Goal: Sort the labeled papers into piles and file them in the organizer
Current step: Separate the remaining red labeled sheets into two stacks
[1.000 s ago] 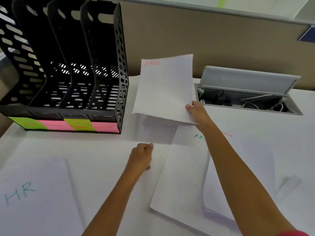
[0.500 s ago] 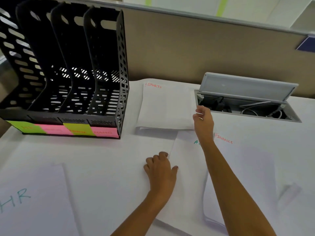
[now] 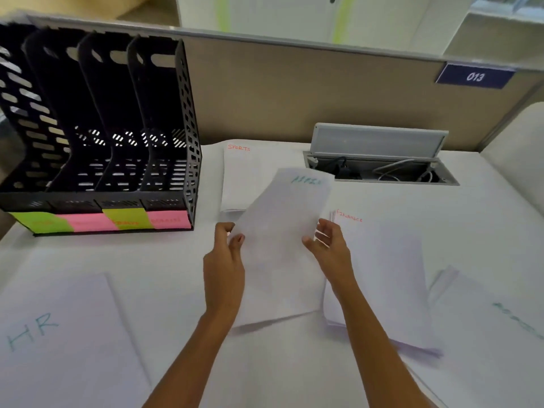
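**Both hands on the teal-labelled paper, mid-worktop**

- Near-left corner: white paper pile with "HR" in teal marker [image 3: 59, 334], lying flat.
- Far-left corner: black perforated plastic organizer with four upright slots [image 3: 103, 128], back against the beige partition panel [image 3: 279, 92]. A strip of green and pink sticky labels [image 3: 100, 220] runs along its front base. The writing on them is too blurred to read.
- Just right of the organizer, at the far edge: white pile with "SPORTS" in red [image 3: 240, 172], flat.
- Centre: white paper with a teal label at its top [image 3: 279, 245]. Label is blurred, can't read it. Can't tell if it's one sheet or a thin stack. Its far end is raised and overlaps the SPORTS pile in view, and there's a shadow under its near edge.
- Left hand [image 3: 225, 260] pinches the paper's left edge, fingers curled round it.
- Right hand [image 3: 329, 245] pinches the right edge, thumb on top.
- Just right of the right hand: white pile with "FINANCE" in red [image 3: 388, 275], flat and slightly fanned.
- Far side, right of centre: recessed cable hatch with its grey lid propped open [image 3: 379, 169], cables visible inside.
- Near-right edge: another white pile with teal writing [image 3: 485, 319], unreadable.
- On the partition, upper right: blue plate reading "013" [image 3: 474, 76].
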Demonstrator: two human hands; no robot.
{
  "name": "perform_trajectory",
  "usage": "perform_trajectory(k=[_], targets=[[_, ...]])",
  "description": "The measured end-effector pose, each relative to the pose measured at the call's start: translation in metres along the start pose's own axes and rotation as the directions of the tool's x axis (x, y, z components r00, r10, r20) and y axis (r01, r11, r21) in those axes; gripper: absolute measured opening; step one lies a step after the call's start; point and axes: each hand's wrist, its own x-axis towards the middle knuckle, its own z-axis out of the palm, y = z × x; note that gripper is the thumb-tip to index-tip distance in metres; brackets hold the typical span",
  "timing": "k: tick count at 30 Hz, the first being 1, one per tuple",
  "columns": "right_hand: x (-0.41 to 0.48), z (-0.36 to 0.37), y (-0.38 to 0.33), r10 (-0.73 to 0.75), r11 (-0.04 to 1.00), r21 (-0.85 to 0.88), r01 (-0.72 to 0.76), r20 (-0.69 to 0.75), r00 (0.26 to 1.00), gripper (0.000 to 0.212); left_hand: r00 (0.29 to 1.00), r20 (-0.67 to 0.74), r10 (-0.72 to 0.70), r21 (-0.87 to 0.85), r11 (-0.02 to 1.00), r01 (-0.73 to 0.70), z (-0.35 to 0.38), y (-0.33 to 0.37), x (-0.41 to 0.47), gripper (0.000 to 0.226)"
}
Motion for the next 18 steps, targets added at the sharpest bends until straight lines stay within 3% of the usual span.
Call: perform_trajectory(k=[2, 6, 8, 13, 18], targets=[[-0.014, -0.004, 0.001, 0.032, 0.999, 0.012, -0.032, 0.019, 0.999, 0.056, 0.994, -0.098, 0.042, -0.054, 0.997, -0.047, -0.009, 0.009, -0.004, 0.004], [-0.036, -0.018, 0.0, 0.011, 0.991, 0.13, -0.014, 0.024, 1.0, 0.022, 0.983, -0.177, 0.056, -0.135, 0.988, -0.081, -0.014, 0.029, -0.01, 0.011], [-0.046, -0.034, -0.001, -0.026, 0.986, 0.163, 0.037, -0.072, 0.997, 0.008, 0.988, -0.148, 0.039, -0.181, 0.981, -0.066, -0.01, 0.039, -0.015, 0.017], [-0.069, -0.094, 0.016, 0.095, 0.983, 0.183, -0.019, -0.418, 0.903, 0.023, 0.992, 0.128, -0.005, -0.281, 0.959, 0.041, 0.016, 0.052, -0.033, 0.012], [-0.106, -0.161, 0.049, 0.281, 0.957, 0.249, -0.149, -0.67, 0.687, 0.016, 0.859, 0.511, -0.019, -0.259, 0.95, 0.174, 0.066, 0.062, -0.068, 0.015]])
